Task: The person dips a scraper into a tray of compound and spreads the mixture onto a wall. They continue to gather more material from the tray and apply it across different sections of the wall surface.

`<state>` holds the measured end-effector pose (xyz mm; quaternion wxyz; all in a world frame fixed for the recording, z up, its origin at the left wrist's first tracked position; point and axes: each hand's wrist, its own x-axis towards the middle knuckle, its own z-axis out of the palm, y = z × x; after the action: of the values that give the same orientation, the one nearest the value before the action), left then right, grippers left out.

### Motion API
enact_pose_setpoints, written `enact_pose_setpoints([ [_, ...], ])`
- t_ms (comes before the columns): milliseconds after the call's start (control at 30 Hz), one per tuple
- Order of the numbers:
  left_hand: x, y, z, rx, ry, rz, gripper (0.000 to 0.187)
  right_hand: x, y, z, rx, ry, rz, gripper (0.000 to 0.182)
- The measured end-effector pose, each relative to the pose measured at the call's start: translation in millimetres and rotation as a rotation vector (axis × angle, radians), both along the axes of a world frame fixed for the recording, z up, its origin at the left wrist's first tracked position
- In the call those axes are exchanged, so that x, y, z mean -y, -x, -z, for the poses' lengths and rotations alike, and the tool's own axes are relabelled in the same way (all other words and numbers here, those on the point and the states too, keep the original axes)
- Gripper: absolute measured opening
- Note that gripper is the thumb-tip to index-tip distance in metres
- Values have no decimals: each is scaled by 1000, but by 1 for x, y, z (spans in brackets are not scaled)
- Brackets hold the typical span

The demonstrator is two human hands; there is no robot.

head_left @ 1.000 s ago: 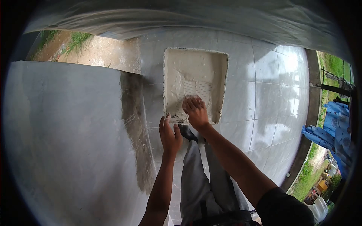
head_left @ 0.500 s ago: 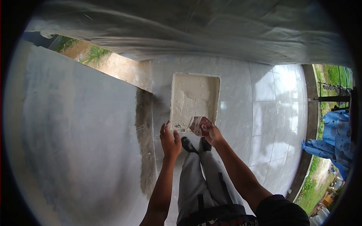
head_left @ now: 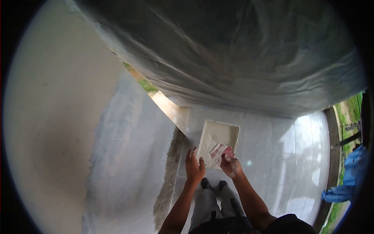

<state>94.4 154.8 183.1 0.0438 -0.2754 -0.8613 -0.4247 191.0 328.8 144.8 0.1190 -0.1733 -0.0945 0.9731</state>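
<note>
My left hand is closed at the near left corner of a rectangular white tray, its thumb toward the rim and its fingers along the outer side. Creamy off-white putty coats the inside of the tray. My right hand grips a flat, reddish-brown putty scraper over the near part of the tray. White putty is smeared across the scraper's blade, and smudges show on my right fingers.
To my left rises a grey wall, coated smooth and pale on its far-left part. Dark plastic sheeting hangs ahead. Glossy floor tiles lie under my shoes. Blue cloth hangs at the right.
My view has swung left and up, so tray and hands appear lower and farther right. The scraper has shifted from the tray's near edge to over the putty.
</note>
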Motion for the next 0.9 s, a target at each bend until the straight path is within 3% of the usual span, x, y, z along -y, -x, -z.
enact_pose_setpoints([
  [267,3,-6,-88,-160,-100,-23,53,0,18,-95,-150,-32,-79,49],
  [333,11,-8,-114,-254,-118,-49,48,4,23,-111,-187,-82,-79,61],
  [600,64,-30,-238,-533,-160,-205,47,42,60,-198,-306,30,-178,41],
  [900,187,-68,-344,-845,-156,-466,56,167,101,-313,-602,-8,-438,49],
])
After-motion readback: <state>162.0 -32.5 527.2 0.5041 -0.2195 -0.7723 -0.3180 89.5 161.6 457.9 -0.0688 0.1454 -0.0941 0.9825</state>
